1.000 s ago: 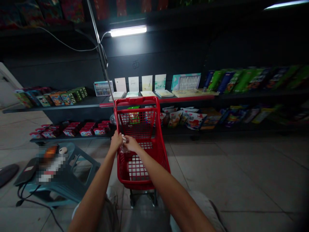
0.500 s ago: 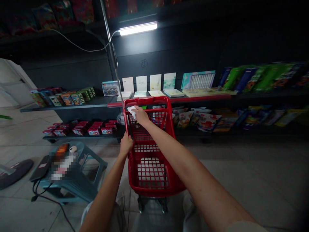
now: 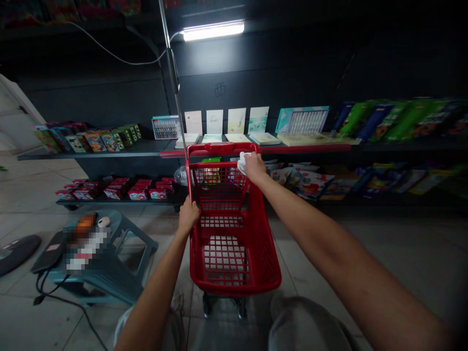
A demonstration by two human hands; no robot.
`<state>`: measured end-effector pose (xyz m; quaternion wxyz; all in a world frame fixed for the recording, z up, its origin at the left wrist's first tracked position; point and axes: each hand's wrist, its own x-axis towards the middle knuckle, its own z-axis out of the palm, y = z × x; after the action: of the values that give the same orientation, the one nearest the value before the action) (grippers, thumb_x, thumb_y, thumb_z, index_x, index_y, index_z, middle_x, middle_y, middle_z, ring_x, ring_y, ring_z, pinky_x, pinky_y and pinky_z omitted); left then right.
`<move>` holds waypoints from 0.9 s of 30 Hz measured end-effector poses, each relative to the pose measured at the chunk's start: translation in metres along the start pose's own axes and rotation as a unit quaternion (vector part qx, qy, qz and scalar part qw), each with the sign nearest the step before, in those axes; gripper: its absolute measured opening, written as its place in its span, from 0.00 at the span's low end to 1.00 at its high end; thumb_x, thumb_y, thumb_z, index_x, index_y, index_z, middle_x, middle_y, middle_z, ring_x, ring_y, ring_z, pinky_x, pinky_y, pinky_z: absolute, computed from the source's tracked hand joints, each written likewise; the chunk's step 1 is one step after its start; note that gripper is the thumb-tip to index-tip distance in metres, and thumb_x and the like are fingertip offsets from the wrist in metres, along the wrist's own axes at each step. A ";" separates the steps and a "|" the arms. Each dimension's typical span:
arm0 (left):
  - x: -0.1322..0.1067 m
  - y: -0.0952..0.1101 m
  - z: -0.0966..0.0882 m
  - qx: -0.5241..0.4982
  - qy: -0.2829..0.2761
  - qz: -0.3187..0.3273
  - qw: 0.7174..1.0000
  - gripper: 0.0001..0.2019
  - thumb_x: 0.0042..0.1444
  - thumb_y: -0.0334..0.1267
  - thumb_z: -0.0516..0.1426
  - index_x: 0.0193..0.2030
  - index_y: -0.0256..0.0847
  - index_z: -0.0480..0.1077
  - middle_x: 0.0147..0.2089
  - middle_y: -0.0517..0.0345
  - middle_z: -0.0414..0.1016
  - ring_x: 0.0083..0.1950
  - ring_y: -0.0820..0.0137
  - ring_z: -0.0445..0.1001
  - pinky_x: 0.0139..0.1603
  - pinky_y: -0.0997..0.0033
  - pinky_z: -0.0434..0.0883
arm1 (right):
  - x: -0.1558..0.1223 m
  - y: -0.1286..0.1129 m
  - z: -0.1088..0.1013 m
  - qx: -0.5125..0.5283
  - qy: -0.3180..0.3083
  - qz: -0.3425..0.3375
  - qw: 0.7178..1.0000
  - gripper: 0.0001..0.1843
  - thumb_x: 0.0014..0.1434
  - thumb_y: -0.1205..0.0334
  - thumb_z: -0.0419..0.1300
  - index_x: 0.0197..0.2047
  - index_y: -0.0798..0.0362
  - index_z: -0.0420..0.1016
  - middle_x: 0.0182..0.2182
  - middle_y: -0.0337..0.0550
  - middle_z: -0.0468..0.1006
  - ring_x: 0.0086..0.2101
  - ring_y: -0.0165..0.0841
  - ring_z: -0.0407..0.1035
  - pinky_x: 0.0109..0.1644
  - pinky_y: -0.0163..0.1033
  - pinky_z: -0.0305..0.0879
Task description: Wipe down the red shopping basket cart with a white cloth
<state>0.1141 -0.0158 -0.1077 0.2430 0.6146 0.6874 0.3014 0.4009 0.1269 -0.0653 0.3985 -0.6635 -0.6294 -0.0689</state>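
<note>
Right hand [image 3: 254, 167] with white cloth [image 3: 242, 162] slid along red cart [image 3: 234, 273] far rim, from 11 o'clock corner to 1 o'clock corner.

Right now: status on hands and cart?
Left hand grips red cart left rim. Right hand presses white cloth on far rim. Blue stool left of cart, apart.

Red plastic shopping cart [image 3: 234, 234] with grid-mesh walls and floor, upright on the tiled floor, basket bare inside, far rim toward the shelves. Small crumpled white cloth [image 3: 242, 162] pressed on the far rim's right corner. Left rim, about midway along, clasped from outside.
</note>
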 end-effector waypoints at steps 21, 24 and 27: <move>0.052 0.020 0.018 0.044 -0.002 -0.034 0.998 0.21 0.69 0.38 0.46 0.65 0.38 0.65 0.58 0.36 0.77 0.59 0.52 0.77 0.58 0.58 0.70 | -0.029 -0.020 0.086 0.115 0.084 0.041 0.989 0.26 0.55 0.74 0.54 0.57 0.54 0.73 0.56 0.53 0.63 0.58 0.37 0.62 0.68 0.42 0.56; 0.058 0.021 0.021 0.049 0.004 -0.041 0.998 0.21 0.69 0.38 0.46 0.65 0.38 0.64 0.58 0.36 0.77 0.59 0.51 0.77 0.58 0.57 0.70 | -0.015 -0.033 0.089 0.113 0.101 0.007 0.988 0.25 0.57 0.73 0.53 0.58 0.54 0.73 0.58 0.54 0.62 0.58 0.37 0.61 0.67 0.42 0.57; 0.064 0.022 0.024 0.053 0.006 -0.041 0.998 0.21 0.69 0.38 0.45 0.65 0.37 0.64 0.58 0.35 0.76 0.60 0.51 0.76 0.58 0.56 0.69 | -0.016 -0.036 0.100 0.118 0.056 -0.002 0.991 0.26 0.56 0.73 0.54 0.57 0.53 0.74 0.58 0.52 0.63 0.57 0.37 0.63 0.65 0.41 0.61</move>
<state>0.1378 0.0513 -0.1064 0.2183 0.5962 0.7282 0.2581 0.3249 0.1720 -0.1268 0.5088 -0.6057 -0.6110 -0.0322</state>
